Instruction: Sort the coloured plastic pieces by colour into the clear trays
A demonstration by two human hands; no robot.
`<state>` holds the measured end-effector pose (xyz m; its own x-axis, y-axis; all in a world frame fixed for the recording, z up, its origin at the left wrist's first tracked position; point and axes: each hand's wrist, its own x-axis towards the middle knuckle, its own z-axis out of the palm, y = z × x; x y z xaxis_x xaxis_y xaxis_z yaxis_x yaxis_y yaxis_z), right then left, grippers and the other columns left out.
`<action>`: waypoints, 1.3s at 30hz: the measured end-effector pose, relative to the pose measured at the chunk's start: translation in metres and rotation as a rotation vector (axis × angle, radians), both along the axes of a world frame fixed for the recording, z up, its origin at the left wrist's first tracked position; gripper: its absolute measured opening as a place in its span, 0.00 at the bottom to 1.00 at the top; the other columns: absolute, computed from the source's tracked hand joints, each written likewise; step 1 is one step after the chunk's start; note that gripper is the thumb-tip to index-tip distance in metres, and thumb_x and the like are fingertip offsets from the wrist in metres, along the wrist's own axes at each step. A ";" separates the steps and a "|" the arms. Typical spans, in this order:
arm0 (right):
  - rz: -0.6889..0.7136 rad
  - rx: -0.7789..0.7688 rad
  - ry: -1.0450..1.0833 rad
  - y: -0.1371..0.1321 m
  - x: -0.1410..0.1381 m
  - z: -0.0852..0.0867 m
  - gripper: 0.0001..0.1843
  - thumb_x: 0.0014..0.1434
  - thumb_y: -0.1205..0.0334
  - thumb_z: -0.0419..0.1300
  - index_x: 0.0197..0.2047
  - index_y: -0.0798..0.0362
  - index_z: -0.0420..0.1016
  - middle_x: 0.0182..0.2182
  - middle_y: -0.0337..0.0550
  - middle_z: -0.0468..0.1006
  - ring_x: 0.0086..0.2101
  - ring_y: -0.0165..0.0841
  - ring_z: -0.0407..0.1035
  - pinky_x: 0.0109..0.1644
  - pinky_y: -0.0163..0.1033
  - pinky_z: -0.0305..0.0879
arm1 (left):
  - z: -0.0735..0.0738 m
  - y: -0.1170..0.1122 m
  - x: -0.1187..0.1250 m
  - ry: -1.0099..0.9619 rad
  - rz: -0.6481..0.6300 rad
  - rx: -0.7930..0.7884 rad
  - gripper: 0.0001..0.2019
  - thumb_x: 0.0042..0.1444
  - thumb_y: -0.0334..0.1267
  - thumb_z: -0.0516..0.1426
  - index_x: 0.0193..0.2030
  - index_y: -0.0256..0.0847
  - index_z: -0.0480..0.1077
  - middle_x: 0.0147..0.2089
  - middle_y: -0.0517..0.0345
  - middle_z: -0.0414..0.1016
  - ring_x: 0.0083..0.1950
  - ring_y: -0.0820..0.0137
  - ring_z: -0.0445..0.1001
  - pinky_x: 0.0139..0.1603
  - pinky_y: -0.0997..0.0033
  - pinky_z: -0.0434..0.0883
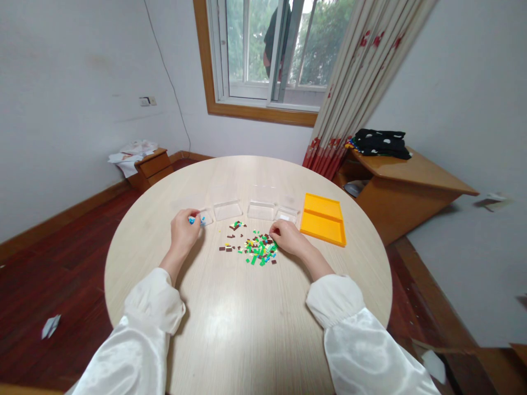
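My left hand (184,228) is curled closed on small blue pieces (191,220), right beside a small clear box (206,217). My right hand (287,236) rests at the right edge of a scattered pile of tiny green, brown, yellow and blue bricks (257,249), its fingers bent down onto the pieces; whether it holds one is hidden. Behind the pile stand two larger clear boxes (228,209) (261,210) and another small one (286,214). All of this lies on a round light wooden table (230,323).
An orange tray (323,219) lies right of my right hand. Behind the table, a wooden desk (403,175) carries dark folded cloth (381,142), next to a curtain (349,93) and window. A low wooden cabinet (152,166) with papers stands at the left wall.
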<state>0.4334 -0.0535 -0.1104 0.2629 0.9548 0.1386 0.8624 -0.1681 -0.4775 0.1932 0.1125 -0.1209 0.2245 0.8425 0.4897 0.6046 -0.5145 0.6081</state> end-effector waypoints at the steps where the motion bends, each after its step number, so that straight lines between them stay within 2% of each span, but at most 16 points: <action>1: -0.018 0.031 0.003 0.001 -0.001 0.000 0.09 0.52 0.75 0.54 0.29 0.59 0.75 0.29 0.47 0.77 0.31 0.30 0.68 0.37 0.33 0.60 | 0.001 -0.002 0.002 -0.012 -0.022 0.004 0.10 0.50 0.38 0.52 0.32 0.38 0.73 0.35 0.51 0.76 0.35 0.66 0.72 0.39 0.68 0.67; 6: -0.077 0.266 0.073 0.006 -0.007 0.002 0.07 0.55 0.71 0.54 0.30 0.57 0.74 0.26 0.43 0.76 0.28 0.29 0.67 0.36 0.33 0.61 | 0.009 -0.019 0.013 -0.088 -0.193 0.040 0.09 0.51 0.39 0.53 0.28 0.37 0.72 0.30 0.55 0.74 0.30 0.71 0.68 0.33 0.72 0.64; 10: 0.019 0.394 0.104 0.008 -0.021 0.005 0.07 0.55 0.72 0.54 0.30 0.56 0.72 0.27 0.42 0.75 0.29 0.29 0.68 0.36 0.33 0.62 | 0.014 -0.036 0.022 -0.104 -0.335 0.043 0.11 0.53 0.40 0.53 0.24 0.38 0.69 0.24 0.58 0.71 0.25 0.74 0.63 0.29 0.73 0.60; 16: 0.227 0.450 0.120 0.009 -0.052 0.006 0.08 0.55 0.74 0.54 0.32 0.54 0.71 0.29 0.41 0.75 0.32 0.29 0.69 0.38 0.33 0.63 | 0.014 -0.055 0.029 -0.039 -0.607 -0.087 0.11 0.55 0.40 0.53 0.30 0.37 0.73 0.27 0.57 0.73 0.26 0.74 0.63 0.28 0.74 0.60; 20: 0.296 0.449 0.133 0.009 -0.063 0.005 0.07 0.57 0.73 0.54 0.33 0.54 0.71 0.30 0.41 0.75 0.32 0.28 0.69 0.38 0.32 0.63 | 0.012 -0.058 0.032 -0.034 -0.706 -0.136 0.10 0.55 0.39 0.53 0.34 0.36 0.74 0.31 0.55 0.75 0.29 0.73 0.66 0.31 0.74 0.63; 33: 0.347 0.398 0.121 0.008 -0.066 0.005 0.08 0.58 0.72 0.53 0.34 0.53 0.72 0.31 0.41 0.76 0.33 0.28 0.69 0.39 0.33 0.64 | 0.005 -0.057 0.032 -0.014 -0.806 -0.244 0.12 0.56 0.39 0.52 0.29 0.36 0.74 0.28 0.56 0.74 0.29 0.74 0.67 0.32 0.76 0.63; 36: 0.349 0.373 0.108 0.008 -0.063 0.008 0.08 0.57 0.72 0.53 0.34 0.54 0.72 0.32 0.42 0.77 0.34 0.29 0.70 0.40 0.34 0.64 | 0.006 -0.057 0.032 -0.017 -0.787 -0.243 0.12 0.55 0.39 0.52 0.29 0.36 0.74 0.28 0.56 0.75 0.28 0.74 0.67 0.30 0.76 0.63; 39: 0.315 0.317 0.111 0.005 -0.051 0.014 0.08 0.54 0.74 0.55 0.33 0.56 0.74 0.32 0.43 0.77 0.34 0.29 0.69 0.41 0.34 0.63 | 0.008 -0.053 0.030 -0.023 -0.702 -0.233 0.12 0.54 0.41 0.53 0.30 0.37 0.74 0.27 0.57 0.75 0.26 0.74 0.65 0.28 0.75 0.62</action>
<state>0.3822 -0.0481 -0.0960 -0.0033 0.9054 0.4245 0.7888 0.2632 -0.5554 0.2235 0.0593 -0.1130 0.7406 0.5872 0.3267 0.1669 -0.6318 0.7570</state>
